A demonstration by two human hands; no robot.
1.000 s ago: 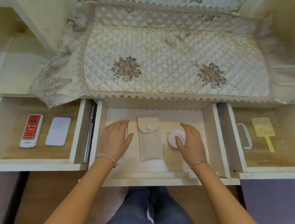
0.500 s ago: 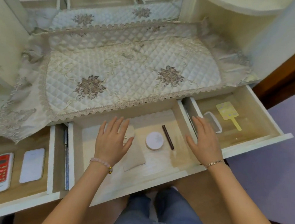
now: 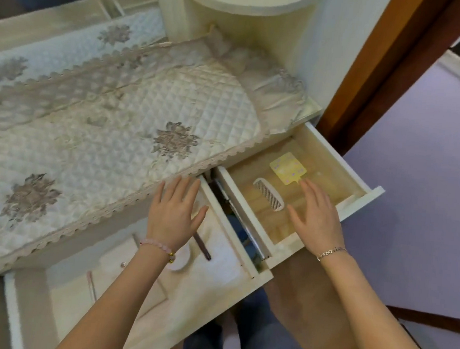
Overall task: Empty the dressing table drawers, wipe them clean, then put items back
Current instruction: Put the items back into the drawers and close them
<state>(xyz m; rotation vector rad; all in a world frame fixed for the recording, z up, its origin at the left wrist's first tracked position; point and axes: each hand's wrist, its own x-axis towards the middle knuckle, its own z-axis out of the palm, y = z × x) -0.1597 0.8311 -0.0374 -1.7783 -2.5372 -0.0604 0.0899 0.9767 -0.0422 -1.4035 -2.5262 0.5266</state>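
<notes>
The worktop (image 3: 103, 125) carried a quilted cream cover with lace trim. Below it, the wide pale-wood centre drawer (image 3: 214, 288) stood open, holding a beige snap-flap pouch (image 3: 122, 273), soft and light, a round white compact (image 3: 180, 261) and a slim dark pencil (image 3: 203, 248). The left hand (image 3: 174, 214) hovered flat above, fingers spread, gripping nothing. In the open right drawer (image 3: 359, 195) lay a white plastic comb (image 3: 268, 195), probably rigid and best pinched along its spine, and a yellow square paddle (image 3: 287, 167), best taken by its handle. The right hand (image 3: 316, 217) was open, empty. Purple floor (image 3: 417, 161) lay beyond.
</notes>
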